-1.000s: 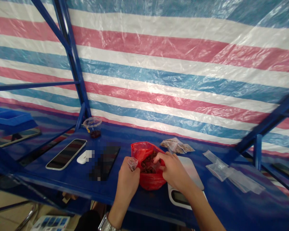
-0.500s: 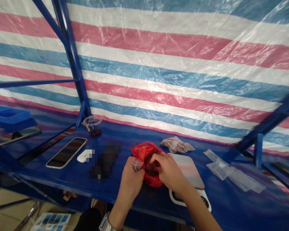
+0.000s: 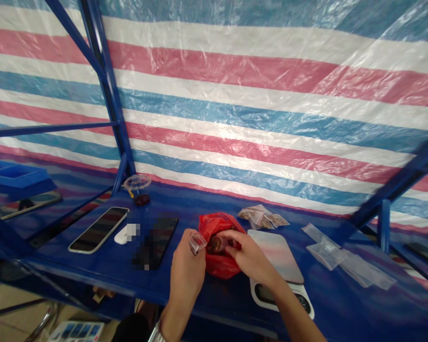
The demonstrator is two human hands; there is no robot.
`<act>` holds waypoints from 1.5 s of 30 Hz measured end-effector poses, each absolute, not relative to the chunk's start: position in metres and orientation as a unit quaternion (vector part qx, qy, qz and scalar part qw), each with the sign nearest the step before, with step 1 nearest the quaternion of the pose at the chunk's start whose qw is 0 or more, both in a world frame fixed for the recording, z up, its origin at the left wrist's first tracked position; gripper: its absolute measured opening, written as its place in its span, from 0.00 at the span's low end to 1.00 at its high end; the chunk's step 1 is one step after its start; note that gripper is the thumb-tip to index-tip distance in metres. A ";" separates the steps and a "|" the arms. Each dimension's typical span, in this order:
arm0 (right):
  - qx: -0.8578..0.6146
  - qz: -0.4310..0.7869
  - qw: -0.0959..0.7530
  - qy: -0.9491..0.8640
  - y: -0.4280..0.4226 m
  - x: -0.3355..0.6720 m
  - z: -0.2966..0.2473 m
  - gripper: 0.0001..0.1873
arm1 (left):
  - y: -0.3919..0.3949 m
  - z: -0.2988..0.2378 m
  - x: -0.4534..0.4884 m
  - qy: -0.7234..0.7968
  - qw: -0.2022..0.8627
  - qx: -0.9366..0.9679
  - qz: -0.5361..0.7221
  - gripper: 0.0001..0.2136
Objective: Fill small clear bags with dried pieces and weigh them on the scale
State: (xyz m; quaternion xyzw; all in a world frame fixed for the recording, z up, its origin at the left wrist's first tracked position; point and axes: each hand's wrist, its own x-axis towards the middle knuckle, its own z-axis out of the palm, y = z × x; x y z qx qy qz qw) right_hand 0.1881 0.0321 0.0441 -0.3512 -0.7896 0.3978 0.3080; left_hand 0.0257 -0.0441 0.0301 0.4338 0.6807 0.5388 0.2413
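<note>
My left hand (image 3: pixel 187 268) is closed around a small clear plastic bag (image 3: pixel 198 242), whose mouth stands apart. It is at the left side of an open red plastic bag (image 3: pixel 224 268) that holds dark brown bits. Inside the red bag's mouth, my right hand (image 3: pixel 248 254) grips a small clear cup (image 3: pixel 217 244) between thumb and fingers, with some brown bits in it. A white kitchen scale (image 3: pixel 280 259) with a pale square plate lies under my right forearm, nothing on the plate.
Filled small zip bags (image 3: pixel 262 217) lie behind the scale. Flat clear bags (image 3: pixel 345 256) are to its right. On the left are a phone (image 3: pixel 100 230), a white object (image 3: pixel 121 234), a dark flat item (image 3: pixel 160 242) and a lidded clear cup (image 3: pixel 139 190). Blue frame bars (image 3: pixel 110 95) stand behind.
My right hand has turned over in the red bag, and the small cup now shows in it. The clear bag in my left hand has moved slightly left and its mouth shows wider.
</note>
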 end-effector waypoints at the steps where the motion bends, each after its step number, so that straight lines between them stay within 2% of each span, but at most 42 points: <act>1: -0.341 0.420 0.313 -0.781 0.033 0.189 0.047 0.23 | -0.045 0.031 0.026 0.693 0.235 0.438 0.523 0.06; 6: -0.340 0.434 0.323 -0.769 0.030 0.190 0.063 0.19 | -0.047 0.035 0.033 0.714 0.204 0.480 0.467 0.07; 13: -0.326 0.195 0.342 -0.859 0.012 0.180 0.073 0.21 | -0.043 0.027 0.039 0.697 0.190 0.509 0.467 0.09; 17: -0.292 0.138 0.344 -0.882 0.009 0.178 0.073 0.24 | -0.042 0.023 0.038 0.681 0.185 0.506 0.496 0.08; 28: -0.319 0.163 0.358 -0.862 0.014 0.186 0.074 0.17 | -0.042 0.026 0.035 0.677 0.194 0.493 0.510 0.05; 38: -0.328 0.209 0.372 -0.843 0.020 0.191 0.076 0.15 | -0.043 0.030 0.037 0.687 0.182 0.483 0.512 0.06; 42: -0.365 0.186 0.317 -0.855 0.029 0.199 0.067 0.17 | -0.044 0.029 0.033 0.714 0.183 0.463 0.492 0.04; 45: -0.418 0.146 0.249 -0.861 0.034 0.202 0.058 0.22 | -0.043 0.026 0.031 0.715 0.227 0.458 0.477 0.03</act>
